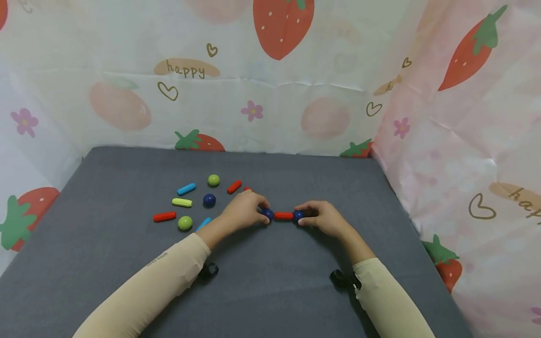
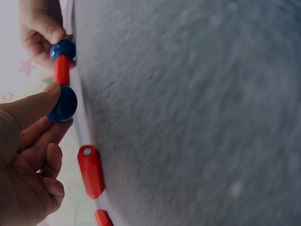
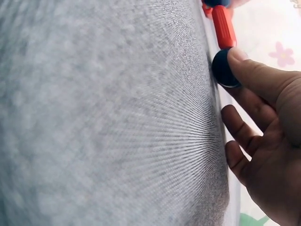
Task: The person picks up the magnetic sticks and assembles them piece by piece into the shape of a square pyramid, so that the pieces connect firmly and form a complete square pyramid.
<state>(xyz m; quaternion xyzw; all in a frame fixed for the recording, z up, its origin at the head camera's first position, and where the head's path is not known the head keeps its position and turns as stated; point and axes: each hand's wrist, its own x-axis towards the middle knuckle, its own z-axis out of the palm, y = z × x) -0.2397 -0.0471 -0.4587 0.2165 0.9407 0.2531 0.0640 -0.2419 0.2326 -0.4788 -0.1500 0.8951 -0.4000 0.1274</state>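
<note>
Between the two hands a red rod [image 1: 283,216] lies in line with a dark blue ball at each end, touching both. My left hand [image 1: 245,210] pinches the left blue ball [image 2: 66,104] between thumb and fingers. The right blue ball [image 3: 225,69] is pinched by my right hand [image 1: 327,218], thumb on the near side. In the left wrist view, a loose red rod [image 2: 91,172] with a pale spot in its end lies just beyond the left fingers.
Left of the hands lie a green ball [image 1: 185,223], another green ball [image 1: 213,180], a blue ball [image 1: 209,200], a yellow-green rod [image 1: 182,202], a light blue rod [image 1: 186,189] and red rods [image 1: 164,217]. Grey cloth [image 1: 270,300] covers the table; a printed curtain [image 1: 270,94] hangs behind.
</note>
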